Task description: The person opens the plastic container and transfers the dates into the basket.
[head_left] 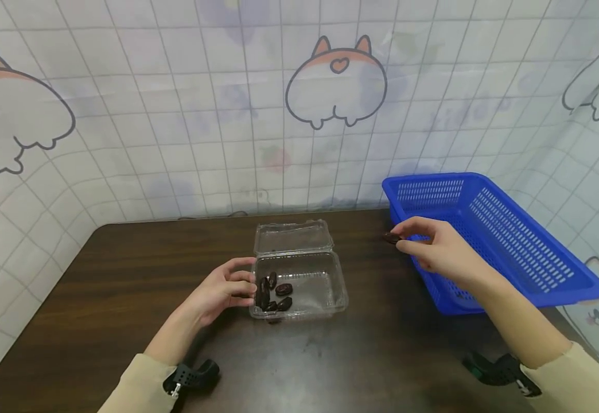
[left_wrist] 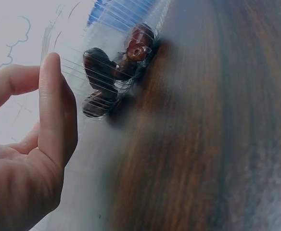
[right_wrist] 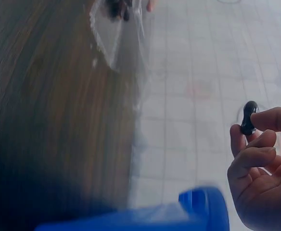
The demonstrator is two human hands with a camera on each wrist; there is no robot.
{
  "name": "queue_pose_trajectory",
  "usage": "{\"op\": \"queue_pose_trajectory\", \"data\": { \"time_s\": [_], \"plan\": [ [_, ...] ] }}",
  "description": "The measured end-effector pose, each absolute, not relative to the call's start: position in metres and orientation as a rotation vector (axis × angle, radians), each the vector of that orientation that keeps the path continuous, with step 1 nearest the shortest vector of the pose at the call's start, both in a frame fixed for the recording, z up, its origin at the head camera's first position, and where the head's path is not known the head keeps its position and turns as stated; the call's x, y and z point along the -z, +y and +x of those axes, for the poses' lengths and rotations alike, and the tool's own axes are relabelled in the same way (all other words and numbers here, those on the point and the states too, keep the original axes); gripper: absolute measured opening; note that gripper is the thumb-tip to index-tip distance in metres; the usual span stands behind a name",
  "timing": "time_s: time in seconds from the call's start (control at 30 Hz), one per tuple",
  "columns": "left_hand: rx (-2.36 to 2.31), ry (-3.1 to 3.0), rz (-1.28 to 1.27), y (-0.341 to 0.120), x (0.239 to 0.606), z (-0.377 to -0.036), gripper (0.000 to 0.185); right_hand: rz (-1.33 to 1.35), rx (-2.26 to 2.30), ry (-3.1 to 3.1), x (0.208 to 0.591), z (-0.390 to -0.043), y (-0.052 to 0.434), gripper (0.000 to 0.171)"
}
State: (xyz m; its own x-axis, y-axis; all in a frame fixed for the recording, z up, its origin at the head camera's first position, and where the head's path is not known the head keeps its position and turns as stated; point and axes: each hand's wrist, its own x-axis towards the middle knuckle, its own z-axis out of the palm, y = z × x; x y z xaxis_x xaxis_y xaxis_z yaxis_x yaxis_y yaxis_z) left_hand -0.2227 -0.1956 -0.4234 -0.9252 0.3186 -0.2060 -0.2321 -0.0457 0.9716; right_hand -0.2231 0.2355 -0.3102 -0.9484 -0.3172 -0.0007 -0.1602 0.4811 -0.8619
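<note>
A clear plastic clamshell box (head_left: 316,289) lies on the table with its lid folded back. Several dark dates (head_left: 284,289) are gathered at its left end. Fingertips of my left hand (head_left: 225,291) touch the box's left wall from outside; the left wrist view shows dates (left_wrist: 99,70) through the ribbed plastic, beside an upright thumb. My right hand (head_left: 439,249) pinches one date (head_left: 392,237) between thumb and fingers, in the air at the left rim of the blue basket. In the right wrist view this date (right_wrist: 249,117) stands out at the fingertips.
A blue perforated plastic basket (head_left: 563,297) stands at the right of the dark wooden table (head_left: 139,275). Behind the table hangs a white gridded wall covering (head_left: 201,132) with cartoon animals. Each forearm wears a black wrist strap (head_left: 191,376).
</note>
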Motion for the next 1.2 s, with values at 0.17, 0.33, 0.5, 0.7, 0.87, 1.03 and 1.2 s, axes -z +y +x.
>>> {"op": "queue_pose_trajectory", "data": {
  "time_s": [0.17, 0.33, 0.5, 0.7, 0.87, 1.03, 1.2],
  "plan": [
    [-2.035, 1.855, 0.092, -0.195, 0.423, -0.222, 0.065, -0.391, 1.485, 2.627, 0.314, -0.219, 0.261, 0.033],
    [-2.032, 1.852, 0.107, -0.195, 0.421, -0.223, 0.066, -0.334, 1.469, 2.666, 0.316, -0.218, 0.281, 0.034],
    [-2.038, 1.842, 0.103, -0.195, 0.422, -0.221, 0.066, -0.286, 1.452, 2.679, 0.323, -0.217, 0.296, 0.036],
    [-2.045, 1.842, 0.103, -0.197, 0.424, -0.22, 0.066, -0.249, 1.409, 2.727, 0.326, -0.217, 0.31, 0.037],
    [-2.024, 1.855, 0.106, -0.196, 0.424, -0.219, 0.066, -0.223, 1.358, 2.769, 0.332, -0.214, 0.323, 0.037],
    [-2.011, 1.857, 0.1, -0.194, 0.425, -0.219, 0.064, -0.227, 1.278, 2.813, 0.336, -0.21, 0.334, 0.037],
    [-2.028, 1.869, 0.09, -0.195, 0.425, -0.217, 0.063, -0.264, 1.106, 2.861, 0.336, -0.212, 0.34, 0.038]
  ]
}}
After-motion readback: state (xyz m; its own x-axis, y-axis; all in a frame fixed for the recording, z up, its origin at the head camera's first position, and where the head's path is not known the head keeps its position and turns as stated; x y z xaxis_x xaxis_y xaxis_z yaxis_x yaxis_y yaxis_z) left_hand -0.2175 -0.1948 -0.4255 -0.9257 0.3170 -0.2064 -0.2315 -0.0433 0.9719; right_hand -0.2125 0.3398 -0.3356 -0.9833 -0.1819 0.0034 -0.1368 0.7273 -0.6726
